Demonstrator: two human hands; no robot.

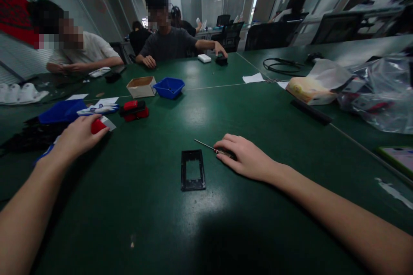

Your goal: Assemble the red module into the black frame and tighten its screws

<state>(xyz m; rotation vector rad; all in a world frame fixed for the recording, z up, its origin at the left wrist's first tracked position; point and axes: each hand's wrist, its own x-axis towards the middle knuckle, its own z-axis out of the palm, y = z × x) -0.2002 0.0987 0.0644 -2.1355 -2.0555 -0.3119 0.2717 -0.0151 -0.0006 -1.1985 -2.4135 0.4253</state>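
Observation:
My left hand (80, 135) reaches out to the left side of the table, its fingers closed around a small red object (97, 126) with a pale, flat end. The fingers cover part of that object, so its kind is unclear. My right hand (240, 154) rests on the table with its fingers over the dark handle of a screwdriver (204, 144), whose thin metal shaft points left and away from me. Between my hands, nearer the right one, lies a black rectangular plastic frame (192, 187) with an open middle.
A red and black item (134, 111) sits beyond my left hand. Behind it stand a cardboard box (142, 88) and a blue tray (169, 89). Clear plastic bags (383, 94), a tissue pack (311, 88) and a black bar (310, 111) lie right. Two people sit across the table.

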